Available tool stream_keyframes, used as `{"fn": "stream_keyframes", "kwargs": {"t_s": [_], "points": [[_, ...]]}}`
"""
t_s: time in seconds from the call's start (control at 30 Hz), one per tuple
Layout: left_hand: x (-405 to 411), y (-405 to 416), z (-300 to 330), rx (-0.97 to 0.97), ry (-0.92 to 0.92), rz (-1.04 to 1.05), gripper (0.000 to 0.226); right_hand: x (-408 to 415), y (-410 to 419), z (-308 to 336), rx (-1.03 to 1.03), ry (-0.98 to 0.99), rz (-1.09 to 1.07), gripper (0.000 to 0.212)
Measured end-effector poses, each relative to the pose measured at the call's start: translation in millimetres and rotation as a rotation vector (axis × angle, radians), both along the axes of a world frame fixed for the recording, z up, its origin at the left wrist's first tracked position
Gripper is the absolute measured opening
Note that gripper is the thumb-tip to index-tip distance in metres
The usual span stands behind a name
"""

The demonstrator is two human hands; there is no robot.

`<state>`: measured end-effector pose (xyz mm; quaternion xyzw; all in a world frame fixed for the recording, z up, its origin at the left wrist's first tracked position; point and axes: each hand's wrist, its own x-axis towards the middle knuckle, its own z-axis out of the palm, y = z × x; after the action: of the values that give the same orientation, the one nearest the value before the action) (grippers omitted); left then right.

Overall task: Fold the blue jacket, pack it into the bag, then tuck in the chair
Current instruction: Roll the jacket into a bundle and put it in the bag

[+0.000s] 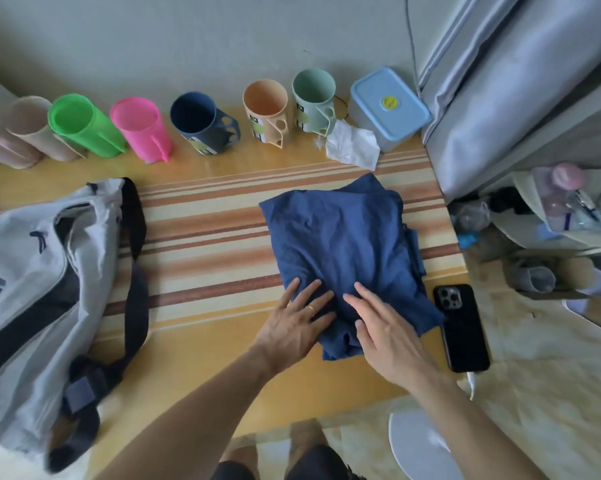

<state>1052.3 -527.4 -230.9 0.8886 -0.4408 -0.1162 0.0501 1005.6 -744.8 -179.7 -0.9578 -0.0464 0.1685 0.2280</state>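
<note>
The blue jacket [340, 244] lies folded into a rough rectangle on the striped table [202, 230], right of centre. My left hand [297, 322] rests flat on its near left corner, fingers spread, a ring on one finger. Beside it, my right hand [383, 329] lies flat on the near edge of the jacket with fingers extended. Neither hand grips the cloth. The grey bag [39, 271] with dark straps sits at the table's left side, its opening facing up. No chair shows clearly in this view.
A row of coloured cups [202, 123] stands along the far edge by the wall, with a light blue lidded box [389, 105] and crumpled tissue [352, 143] at the right. A black phone [461, 327] lies right of the jacket. Curtain and clutter fill the right side.
</note>
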Motion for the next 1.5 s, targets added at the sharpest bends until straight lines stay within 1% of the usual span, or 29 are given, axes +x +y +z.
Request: {"fn": "stream_keyframes", "kwargs": {"t_s": [0.07,0.13,0.23,0.3,0.4,0.43,0.5,0.53,0.57,0.6,0.63,0.67,0.7,0.77,0.8,0.83,0.87,0.93,0.97,1.03,1.1,1.13,1.2,1.23,1.27,1.33,1.37,1.43,1.5], "points": [[-4,12,4,-0.054,0.029,0.0,0.039,22,2,4,-0.067,-0.09,0.128,0.049],[-13,36,14,-0.136,0.086,0.03,0.038,46,6,5,-0.125,-0.094,0.257,0.047],[-36,85,27,-0.308,0.27,0.111,0.035,64,13,-2,-0.142,0.081,0.342,0.042],[-49,112,41,-0.442,0.424,0.243,0.035,61,22,-5,-0.025,0.225,0.304,0.038],[-48,124,66,-0.645,0.698,0.613,0.034,54,34,0,0.237,0.52,0.082,0.032],[-42,122,72,-0.666,0.765,0.751,0.033,53,38,9,0.394,0.634,-0.03,0.036],[-22,113,73,-0.659,0.797,0.973,0.018,53,43,30,0.814,0.79,-0.395,0.044],[-9,107,71,-0.646,0.784,1.048,0.017,53,43,41,0.956,0.78,-0.576,0.039],[4,100,68,-0.617,0.772,1.124,0.024,54,40,48,1.035,0.724,-0.693,0.036],[17,93,66,-0.587,0.768,1.201,0.031,55,37,55,1.1,0.688,-0.741,0.043],[28,86,63,-0.554,0.768,1.274,0.035,55,34,58,1.146,0.668,-0.726,0.06],[38,79,61,-0.521,0.772,1.329,0.038,55,31,61,1.131,0.651,-0.673,0.079],[46,75,58,-0.485,0.784,1.373,0.039,53,31,59,1.03,0.586,-0.603,0.096],[58,68,54,-0.445,0.806,1.434,0.041,50,37,53,0.67,0.442,-0.405,0.121],[62,66,52,-0.423,0.799,1.454,0.042,49,43,46,0.511,0.391,-0.303,0.129],[65,65,50,-0.389,0.782,1.471,0.043,49,48,38,0.405,0.32,-0.263,0.129],[66,65,48,-0.353,0.748,1.48,0.043,51,51,28,0.353,0.232,-0.298,0.115],[62,63,44,-0.31,0.624,1.507,0.042,63,53,7,0.27,0.044,-0.509,0.059],[59,62,45,-0.304,0.555,1.531,0.041,72,52,-2,0.195,0.003,-0.62,0.041],[55,62,47,-0.294,0.453,1.598,0.048,86,51,-7,0.005,-0.024,-0.744,0.033],[54,65,45,-0.274,0.48,1.634,0.062,91,56,-2,-0.167,-0.16,-0.733,0.032],[55,67,43,-0.268,0.536,1.641,0.065,89,63,0,-0.213,-0.307,-0.678,0.028],[58,67,42,-0.26,0.613,1.643,0.063,79,86,14,-0.184,-0.629,-0.469,0.012],[59,67,42,-0.256,0.623,1.636,0.061,71,100,17,-0.141,-0.681,-0.332,0.012],[59,67,43,-0.252,0.633,1.63,0.059,62,111,15,-0.113,-0.646,-0.198,0.016],[58,69,43,-0.28,0.679,1.632,0.056,51,124,-3,-0.147,-0.43,-0.035,0.025],[59,70,43,-0.333,0.719,1.641,0.053,52,125,-13,-0.16,-0.308,-0.007,0.032],[59,71,48,-0.506,0.784,1.645,0.047,61,122,-27,-0.139,-0.155,-0.017,0.04],[57,65,61,-0.662,0.827,1.589,0.041,72,120,-24,0.001,-0.013,-0.08,0.041]]}}
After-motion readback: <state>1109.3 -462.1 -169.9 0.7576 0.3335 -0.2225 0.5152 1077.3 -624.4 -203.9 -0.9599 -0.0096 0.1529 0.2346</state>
